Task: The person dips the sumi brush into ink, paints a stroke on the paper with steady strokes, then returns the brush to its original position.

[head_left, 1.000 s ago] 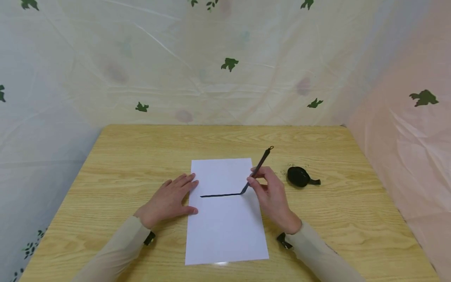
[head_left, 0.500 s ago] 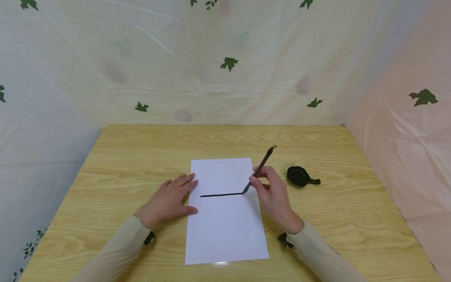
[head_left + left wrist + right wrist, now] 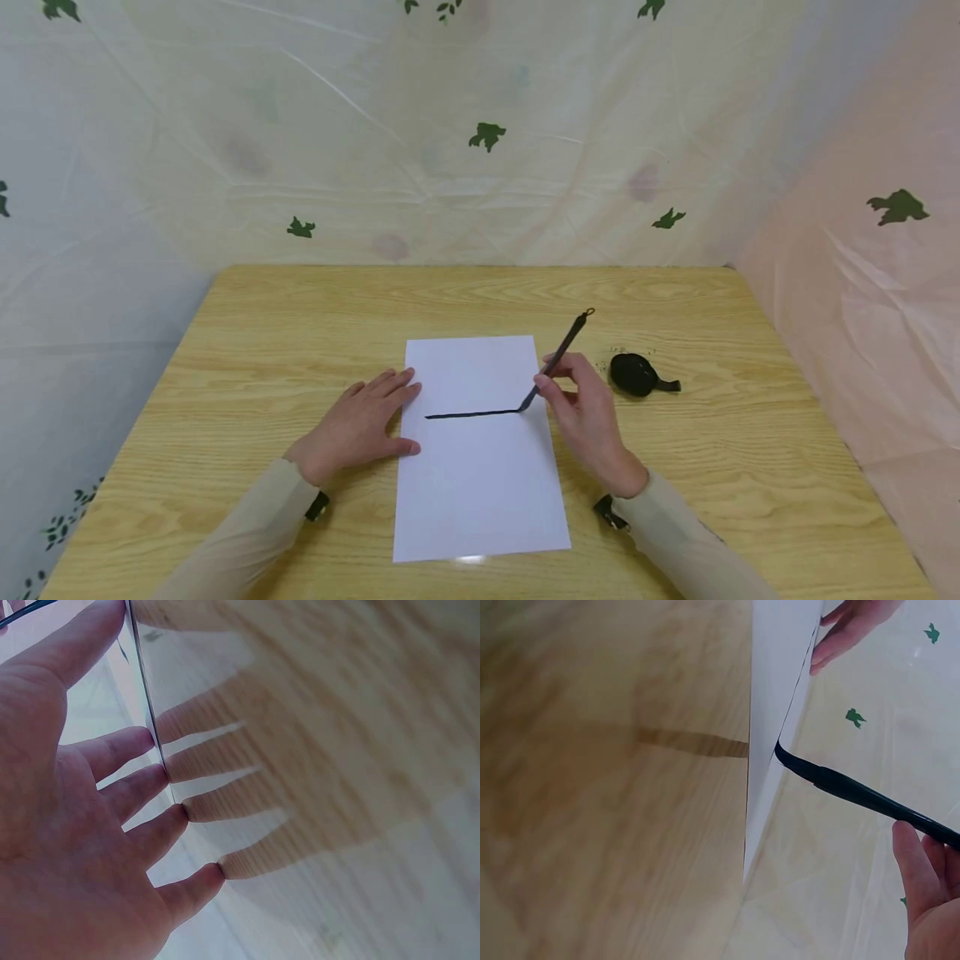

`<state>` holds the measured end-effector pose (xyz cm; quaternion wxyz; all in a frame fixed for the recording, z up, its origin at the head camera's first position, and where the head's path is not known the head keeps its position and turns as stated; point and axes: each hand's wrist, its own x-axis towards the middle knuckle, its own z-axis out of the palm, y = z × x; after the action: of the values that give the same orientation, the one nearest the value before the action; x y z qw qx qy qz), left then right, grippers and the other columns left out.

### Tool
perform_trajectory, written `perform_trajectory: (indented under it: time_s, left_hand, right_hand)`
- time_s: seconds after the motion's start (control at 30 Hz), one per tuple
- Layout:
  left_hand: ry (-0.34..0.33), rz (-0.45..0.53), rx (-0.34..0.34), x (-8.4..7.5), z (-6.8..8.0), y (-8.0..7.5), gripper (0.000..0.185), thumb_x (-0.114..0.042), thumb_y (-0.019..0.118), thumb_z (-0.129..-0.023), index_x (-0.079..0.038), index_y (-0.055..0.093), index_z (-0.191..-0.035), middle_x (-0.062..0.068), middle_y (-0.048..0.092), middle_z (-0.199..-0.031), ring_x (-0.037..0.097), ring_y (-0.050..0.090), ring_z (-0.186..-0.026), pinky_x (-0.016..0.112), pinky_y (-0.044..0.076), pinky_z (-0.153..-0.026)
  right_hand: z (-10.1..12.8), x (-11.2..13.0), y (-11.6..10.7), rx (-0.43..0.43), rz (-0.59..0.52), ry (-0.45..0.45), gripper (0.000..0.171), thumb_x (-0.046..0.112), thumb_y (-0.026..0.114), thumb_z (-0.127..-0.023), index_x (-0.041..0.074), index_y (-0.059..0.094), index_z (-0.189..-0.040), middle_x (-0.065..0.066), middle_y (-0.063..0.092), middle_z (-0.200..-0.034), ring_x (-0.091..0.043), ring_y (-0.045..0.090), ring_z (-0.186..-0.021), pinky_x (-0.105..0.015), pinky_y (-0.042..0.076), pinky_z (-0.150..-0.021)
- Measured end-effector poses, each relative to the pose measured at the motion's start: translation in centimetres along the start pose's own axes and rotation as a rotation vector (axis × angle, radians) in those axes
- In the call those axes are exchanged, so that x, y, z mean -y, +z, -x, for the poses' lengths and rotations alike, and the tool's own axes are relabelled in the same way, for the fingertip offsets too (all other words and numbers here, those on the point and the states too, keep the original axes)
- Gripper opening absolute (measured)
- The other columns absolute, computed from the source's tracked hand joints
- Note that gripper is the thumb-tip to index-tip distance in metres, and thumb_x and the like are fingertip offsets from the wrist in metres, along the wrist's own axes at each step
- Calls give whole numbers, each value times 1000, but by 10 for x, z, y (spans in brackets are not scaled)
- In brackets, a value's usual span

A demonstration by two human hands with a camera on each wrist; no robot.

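Paper (image 3: 480, 475), a smooth white rectangular sheet, lies flat and lengthwise on the table (image 3: 225, 350), a broad top of pale wood with wavy grain, and it sits between the two hands. Behind and beside the table hangs a thin, crinkled plastic sheet (image 3: 480, 125), translucent and printed with small dark green leaf shapes. The left hand (image 3: 352, 427) lies palm down with straight, slightly spread fingers, holding nothing; its fingertips and thumb rest on the paper's left edge, and the left wrist view shows those fingers (image 3: 142, 746) pressed flat along that edge. The right hand (image 3: 588, 417) has its fingers curled round a brush (image 3: 557, 360), a slim dark stick with a small loop at the top, pinched about midway along the shaft and leaning up and away from the grip toward the far right. Below the grip the soft black tip bends where it touches the paper near the right edge, at the right end of a line (image 3: 471, 414), a thin black stroke running straight from the tip leftward almost to the left hand's fingertips. Just right of the gripping hand, apart from it and off the paper, sits an ink dish (image 3: 634, 374), small, round, glossy black, with a short stub handle pointing right; a few dark specks dot the wood just beside it.
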<state>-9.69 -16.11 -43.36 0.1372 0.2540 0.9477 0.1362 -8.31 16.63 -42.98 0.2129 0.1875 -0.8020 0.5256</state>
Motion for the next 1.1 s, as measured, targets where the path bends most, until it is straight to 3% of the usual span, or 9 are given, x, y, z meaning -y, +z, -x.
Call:
perform_trajectory:
  time_s: [0.3,0.63,1.1]
  left_hand:
    - [5,-6,1,0,0,-1,87,-50,79,-89,-7,45,-157,11,33,-167,37,29,-153,66,28,-117]
    - [4,-5,-1,0,0,0,87,-50,79,-89,-7,45,-157,11,33,-167,38,29,-153,66,28,-117]
    - [8,0,-4,2,1,1,88,-51,79,-89,-7,45,-157,11,33,-167,37,28,-154,66,27,-117]
  right_hand:
    - [1,-2,-1,-15,-18,10,25,-9,71,-92,-4,62,-114,-11,68,-98,-25,69,-90,-22,60,-70]
    - [2,-3,-3,-20,-7,-12,25,-11,71,-91,-5,61,-113,-13,68,-96,-31,70,-88,-21,60,-70]
    - [2,-2,-5,-26,22,-7,25,-11,72,-91,-8,60,-113,-12,68,-96,-27,70,-88,-19,59,-70]
